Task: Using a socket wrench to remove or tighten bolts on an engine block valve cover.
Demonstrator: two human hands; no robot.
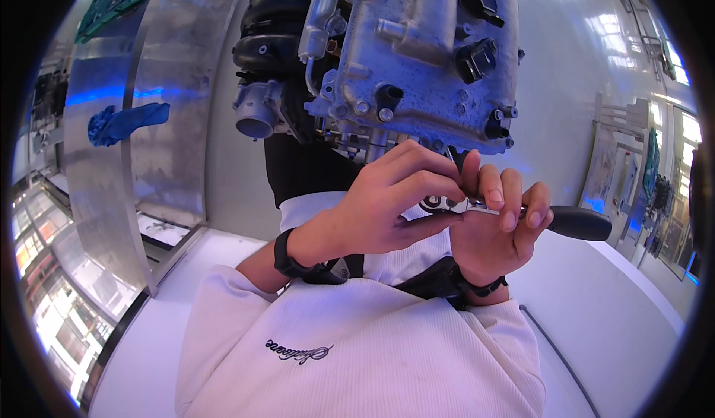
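A ratchet wrench [579,223] with a black grip and a metal head lies sideways in front of my chest, its grip pointing right. My left hand [387,202] pinches around the metal head, thumb below and fingers above. My right hand [497,224] curls its fingers over the metal shank, palm turned toward me. Just beyond both hands stands an engine [417,83] with a silver valve cover. My fingers partly hide the wrench's head, so any socket on it cannot be made out.
Black intake pipes [274,49] and a round throttle opening [255,120] stick out on the engine's left. Further left, a blue glove or cloth [126,122] lies on a metal bench [175,68]. A green tray [119,1] sits at the far upper left.
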